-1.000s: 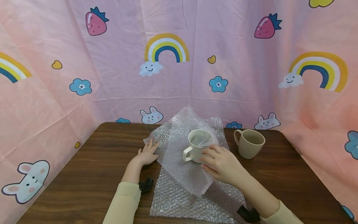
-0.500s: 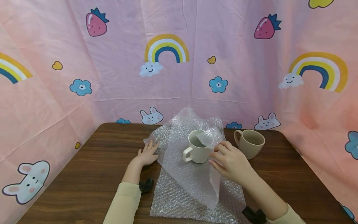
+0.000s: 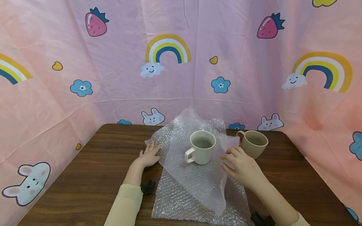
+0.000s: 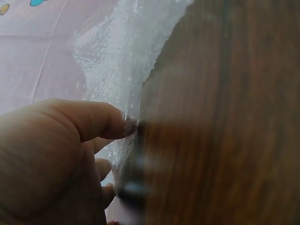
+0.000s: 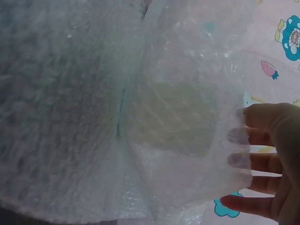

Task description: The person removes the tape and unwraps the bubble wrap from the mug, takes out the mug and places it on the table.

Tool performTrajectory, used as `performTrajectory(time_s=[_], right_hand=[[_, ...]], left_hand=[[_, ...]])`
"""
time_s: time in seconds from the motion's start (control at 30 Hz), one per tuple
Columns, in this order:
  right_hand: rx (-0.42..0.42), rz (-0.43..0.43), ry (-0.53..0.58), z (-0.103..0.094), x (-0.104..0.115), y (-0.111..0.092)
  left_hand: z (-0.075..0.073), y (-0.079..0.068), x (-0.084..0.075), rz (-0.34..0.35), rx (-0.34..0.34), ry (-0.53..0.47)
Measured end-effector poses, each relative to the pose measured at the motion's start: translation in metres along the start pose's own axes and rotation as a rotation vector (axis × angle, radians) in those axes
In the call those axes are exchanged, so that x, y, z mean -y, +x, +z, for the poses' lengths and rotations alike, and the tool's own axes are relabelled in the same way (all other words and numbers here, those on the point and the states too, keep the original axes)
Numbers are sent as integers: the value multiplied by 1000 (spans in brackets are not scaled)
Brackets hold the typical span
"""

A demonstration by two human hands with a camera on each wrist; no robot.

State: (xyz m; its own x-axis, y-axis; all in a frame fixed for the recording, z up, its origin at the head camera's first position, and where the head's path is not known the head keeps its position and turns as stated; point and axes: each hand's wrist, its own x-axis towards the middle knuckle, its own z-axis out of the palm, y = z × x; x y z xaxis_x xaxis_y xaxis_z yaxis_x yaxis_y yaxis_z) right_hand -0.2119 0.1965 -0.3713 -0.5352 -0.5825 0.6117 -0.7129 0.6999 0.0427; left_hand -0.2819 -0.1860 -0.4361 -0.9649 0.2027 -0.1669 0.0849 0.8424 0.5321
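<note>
A white mug (image 3: 202,150) stands upright on layered bubble wrap (image 3: 183,205), its handle pointing left. My right hand (image 3: 243,166) holds a raised flap of the wrap to the right of the mug. In the right wrist view several fingertips (image 5: 239,136) show through the clear sheet at its edge, and the mug appears as a pale blur behind it. My left hand (image 3: 148,155) rests with spread fingers on the wrap's left edge; the left wrist view shows its thumb (image 4: 105,123) lying along that edge.
A beige mug (image 3: 254,144) stands on the dark wooden table (image 3: 85,185) at the back right, partly behind the right hand and the flap. A pink patterned curtain (image 3: 121,62) surrounds the table at the back and sides.
The right hand has moved right, drawing the bubble wrap flap out of and away from the white mug, whose inside is now uncovered. The left hand has stayed in place.
</note>
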Motion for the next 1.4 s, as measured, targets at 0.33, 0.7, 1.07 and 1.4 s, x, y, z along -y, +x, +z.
performTrajectory(time_s=[0.33,0.7,1.07,1.4], right_hand=[[137,115,-45,-5,-8,-17],[257,286,-96,-16,-10,-28],[571,529,-60,-31,-15,-34],[662,551,-26,-27,-25,-40]], left_hand=[[1,2,1,0,0,6],[-1,0,0,8,6,14],[0,2,3,8,9,23],[0,2,2,8,11,18]])
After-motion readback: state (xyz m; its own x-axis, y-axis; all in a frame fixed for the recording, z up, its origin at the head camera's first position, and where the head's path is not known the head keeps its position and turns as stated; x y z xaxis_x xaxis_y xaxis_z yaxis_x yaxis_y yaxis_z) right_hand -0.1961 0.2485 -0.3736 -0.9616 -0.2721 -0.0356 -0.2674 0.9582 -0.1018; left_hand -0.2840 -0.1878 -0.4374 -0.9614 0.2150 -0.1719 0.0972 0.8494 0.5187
